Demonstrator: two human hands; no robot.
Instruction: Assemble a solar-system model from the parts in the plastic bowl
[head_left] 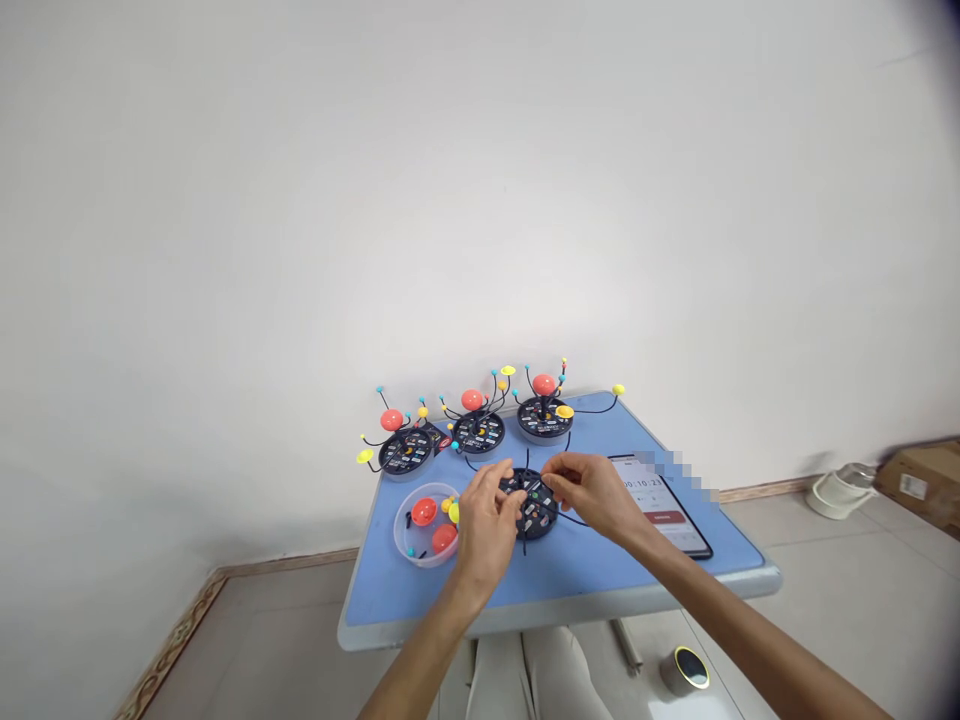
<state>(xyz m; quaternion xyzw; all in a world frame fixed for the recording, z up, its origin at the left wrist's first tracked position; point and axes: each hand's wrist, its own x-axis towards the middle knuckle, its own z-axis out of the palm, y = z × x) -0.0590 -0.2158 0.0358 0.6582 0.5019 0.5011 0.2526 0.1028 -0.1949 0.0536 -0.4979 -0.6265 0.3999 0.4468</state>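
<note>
Your left hand (486,520) steadies the black round base (529,503) mid-bench (570,570), right hand (592,492) fingers pinched on a thin black wire arm (574,520) at its hub; twist too hard and I'd expect it to bend or topple the finished models (478,425) behind.

table (570,580) — three models (478,432) behind | base (531,503) centre | bowl (426,524) left | phone (664,505) right

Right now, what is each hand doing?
Left hand: fingers curled on the edge of the round black base.
Right hand: fingertips pinched over the base; whether it holds anything cannot be told.
</note>
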